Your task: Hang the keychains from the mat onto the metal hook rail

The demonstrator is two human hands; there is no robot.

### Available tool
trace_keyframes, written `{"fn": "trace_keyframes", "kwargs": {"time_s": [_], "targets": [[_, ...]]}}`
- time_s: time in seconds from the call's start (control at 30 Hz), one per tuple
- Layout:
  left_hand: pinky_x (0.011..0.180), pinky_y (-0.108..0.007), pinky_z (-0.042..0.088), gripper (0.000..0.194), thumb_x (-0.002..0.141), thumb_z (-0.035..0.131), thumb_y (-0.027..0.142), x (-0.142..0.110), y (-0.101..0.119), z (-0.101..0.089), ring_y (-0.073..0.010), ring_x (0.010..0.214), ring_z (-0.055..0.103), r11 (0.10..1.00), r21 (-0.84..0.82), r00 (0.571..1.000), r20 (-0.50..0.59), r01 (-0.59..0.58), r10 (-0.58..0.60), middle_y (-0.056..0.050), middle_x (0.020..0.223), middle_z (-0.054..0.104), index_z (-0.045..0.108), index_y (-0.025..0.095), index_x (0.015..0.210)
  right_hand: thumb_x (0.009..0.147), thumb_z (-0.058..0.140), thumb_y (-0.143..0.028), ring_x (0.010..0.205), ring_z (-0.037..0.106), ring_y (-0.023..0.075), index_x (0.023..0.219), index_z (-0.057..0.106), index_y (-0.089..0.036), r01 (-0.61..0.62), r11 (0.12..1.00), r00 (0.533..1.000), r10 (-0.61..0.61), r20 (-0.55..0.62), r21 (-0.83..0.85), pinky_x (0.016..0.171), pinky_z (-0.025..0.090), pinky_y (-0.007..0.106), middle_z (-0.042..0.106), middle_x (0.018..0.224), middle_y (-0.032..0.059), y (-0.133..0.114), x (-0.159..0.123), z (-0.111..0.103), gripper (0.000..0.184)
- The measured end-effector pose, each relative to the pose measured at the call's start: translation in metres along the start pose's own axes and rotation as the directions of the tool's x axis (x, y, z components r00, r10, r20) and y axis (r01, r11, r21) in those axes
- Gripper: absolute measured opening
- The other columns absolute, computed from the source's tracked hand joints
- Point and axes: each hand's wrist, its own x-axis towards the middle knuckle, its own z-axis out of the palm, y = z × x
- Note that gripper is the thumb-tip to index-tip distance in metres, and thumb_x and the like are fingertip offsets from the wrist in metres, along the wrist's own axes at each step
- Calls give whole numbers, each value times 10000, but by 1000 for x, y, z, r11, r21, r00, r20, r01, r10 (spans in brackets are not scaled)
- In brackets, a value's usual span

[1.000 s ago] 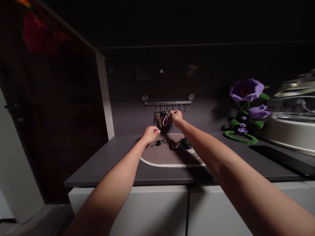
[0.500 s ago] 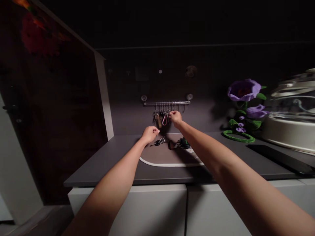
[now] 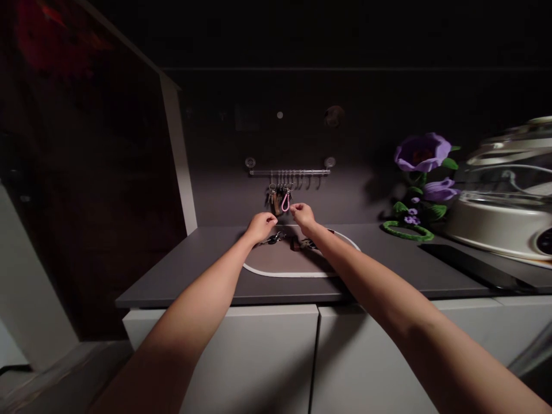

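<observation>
Grey countertop [image 3: 181, 264]: 1 mat [image 3: 280, 263], purple flowers [image 3: 425, 154], black slab [image 3: 472, 267], cream appliance [image 3: 495, 223].

Just right of the purple flower ornament [image 3: 426, 164] you have a cream appliance [image 3: 495, 221], and in front of the ornament, toward its right, a flat black slab [image 3: 472, 266] on the dark grey counter [image 3: 172, 270]. To the ornament's left and higher up, you can make out a dim disc [image 3: 334, 117] on the wall [image 3: 366, 138]; well left of the ornament stands a dark door [image 3: 99, 201], and below the ornament you see white cabinet fronts [image 3: 254, 356].
</observation>
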Motion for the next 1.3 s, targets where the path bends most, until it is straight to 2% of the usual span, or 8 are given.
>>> {"fn": "trace_keyframes", "kwargs": {"time_s": [0.1,0.17,0.33,0.43,0.53,0.87,1.17,1.3], "targets": [[703,-239,421,177,767,510,196,-1,-2,2,-146,742,578,998,58,999,-5,-35,35,-57,820,677,676,145,803,709,500,-294,556,461,83,749,592,-145,-28,998,998,31,63,-49,585,369,205,580,648,-4,0,-17,0,179],[715,-245,422,178,766,510,194,-1,-4,3,-151,755,577,995,91,999,1,-48,48,-62,830,676,676,145,804,704,525,-258,595,484,86,728,598,-145,0,993,994,14,112,-122,611,370,201,599,680,3,0,-24,-2,137],[737,-255,428,182,771,509,210,0,-7,6,-156,772,579,991,125,999,20,-50,48,-59,836,677,676,153,817,707,555,-207,614,510,94,713,636,-147,61,955,965,17,261,-290,622,372,202,620,678,10,4,-28,-7,101],[739,-253,429,184,773,510,214,-1,-7,7,-156,776,582,991,128,999,20,-42,39,-58,841,679,677,152,817,696,580,-189,602,522,104,718,659,-147,68,939,951,41,305,-337,617,378,212,624,651,17,8,-28,-8,92],[733,-249,428,186,773,510,213,-1,-6,7,-156,768,582,992,125,999,23,-32,30,-59,842,680,680,149,813,664,615,-165,588,538,119,684,674,-151,59,931,947,61,314,-360,622,386,227,620,597,21,12,-25,-7,64],[735,-247,424,206,779,504,213,-2,-5,7,-157,770,583,988,153,999,50,-17,9,-68,855,683,686,136,835,573,693,-154,527,512,109,594,681,-150,17,959,935,85,345,-283,597,376,230,600,520,2,19,-20,-4,25],[738,-252,422,215,780,497,215,-2,-6,6,-161,764,578,984,176,998,57,-28,18,-70,844,680,689,135,837,609,654,-134,546,510,112,610,677,-141,39,935,941,83,327,-352,606,373,238,612,562,20,15,-22,-3,24],[745,-248,422,218,784,494,224,-3,-6,6,-158,776,578,982,185,998,63,-26,15,-65,852,680,689,145,843,624,645,-156,519,488,103,600,662,-141,7,951,945,95,314,-310,593,371,237,589,531,8,15,-22,-3,33]]}}
